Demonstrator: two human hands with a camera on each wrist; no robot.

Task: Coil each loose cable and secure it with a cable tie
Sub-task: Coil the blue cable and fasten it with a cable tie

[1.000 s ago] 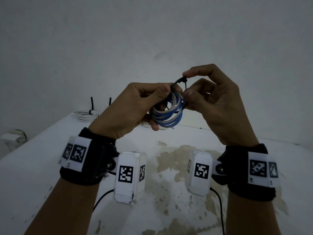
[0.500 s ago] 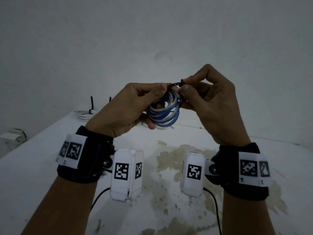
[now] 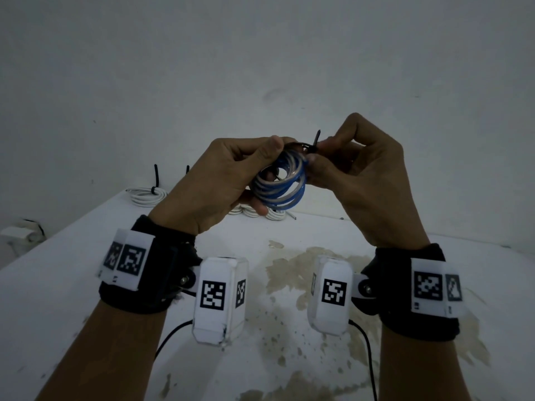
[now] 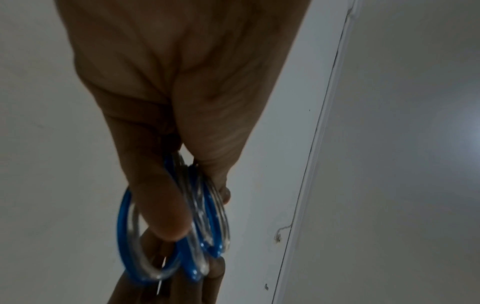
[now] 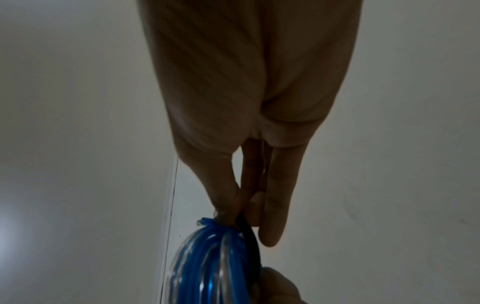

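A blue and clear cable coil (image 3: 282, 183) is held in the air above the white table (image 3: 86, 285). My left hand (image 3: 231, 175) grips the coil, thumb on top and fingers curled under it (image 4: 182, 209). A black cable tie (image 3: 311, 144) loops over the top of the coil, its tail sticking up. My right hand (image 3: 347, 166) pinches the tie at the coil's upper right; in the right wrist view thumb and fingers meet on the black tie (image 5: 249, 232) beside the blue coil (image 5: 210, 263).
A white coiled cable (image 3: 146, 193) with a black tie lies at the table's far left by the wall. More white coils (image 3: 260, 212) lie on the table behind my hands. Brown stains (image 3: 298, 264) mark the table's middle. A grey wall stands behind.
The tie's tail now sticks up through the head above the coil. My right hand's fingers shifted on the tie, and both hands stayed close together at the same height.
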